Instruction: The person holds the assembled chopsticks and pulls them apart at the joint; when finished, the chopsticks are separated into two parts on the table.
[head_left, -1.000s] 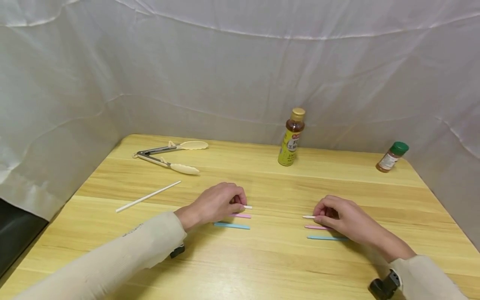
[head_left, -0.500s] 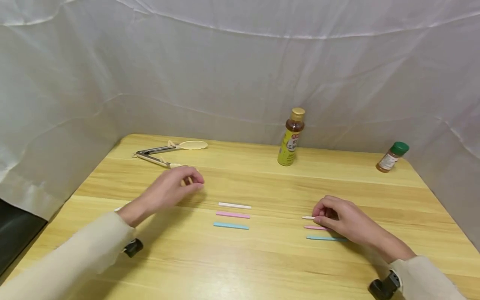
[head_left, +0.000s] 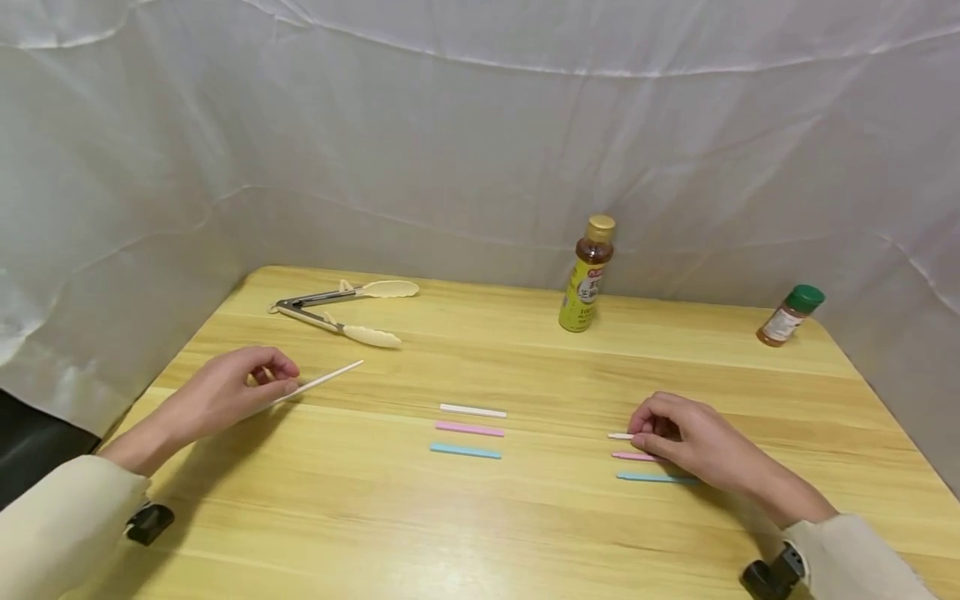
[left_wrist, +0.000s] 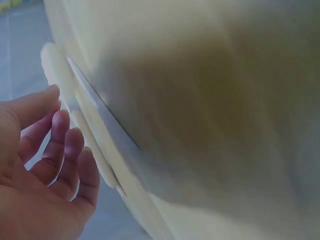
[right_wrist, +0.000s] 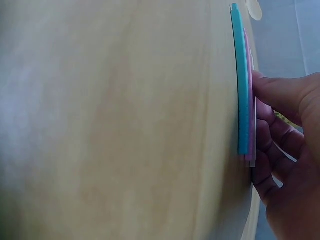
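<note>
My left hand is over a long thin white rod lying slantwise on the table. Its fingers are loosely bent, with space between them and the rod in the left wrist view. At right, my right hand pinches a short white stick, thumb on the near side and fingers beyond. A pink stick and a light-blue stick lie parallel in front of it. Left of centre, another white stick, pink stick and blue stick form a matching row.
Spread tongs with cream tips lie at the back left. A yellow-labelled bottle with a gold cap stands at the back, and a green-capped jar at the far right. A pale curtain hangs behind the table.
My left hand has let go of the white stick in the left row and moved leftward to the long rod. The right hand has stayed at its white stick.
</note>
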